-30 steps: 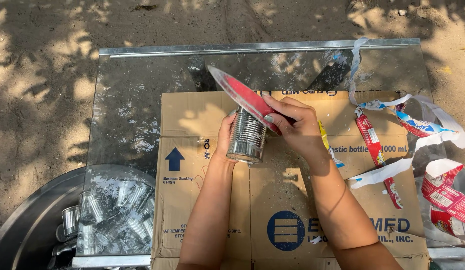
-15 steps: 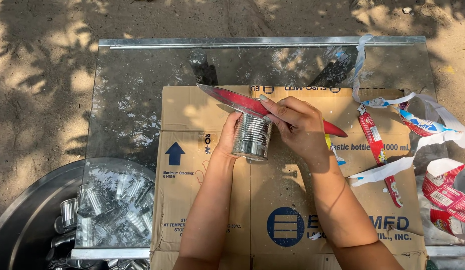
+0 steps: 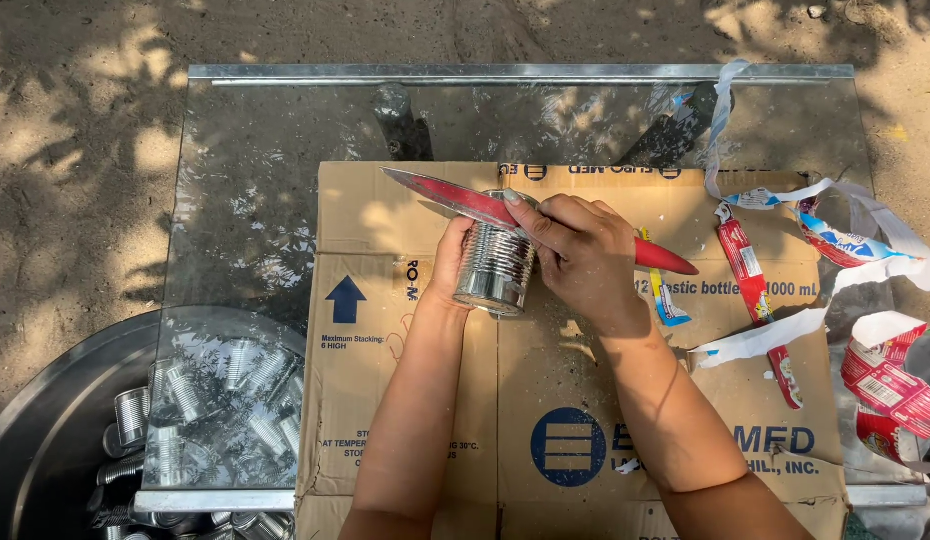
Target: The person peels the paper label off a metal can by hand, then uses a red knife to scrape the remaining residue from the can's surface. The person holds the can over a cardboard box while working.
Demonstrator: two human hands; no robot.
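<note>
A ribbed, bare silver tin can [image 3: 495, 267] is held upright on the flattened brown cardboard sheet [image 3: 385, 350] that covers the glass-topped table [image 3: 265, 200], the left hand [image 3: 451, 262] being wrapped around its left side from behind while the right hand [image 3: 585, 255], just beside it on the right, is clenched on a red-handled knife with a red-coated blade [image 3: 465, 202] laid across the can's top rim. The can is judged stiff but light and thin-walled, slippery on its smooth metal and possibly sharp at the rim, so it is best gripped around the ribbed middle. Torn red, white and blue label strips [image 3: 755, 280] are scattered to the right, and more stripped cans are seen in a round metal tub [image 3: 45, 440] below the table's left corner.
</note>
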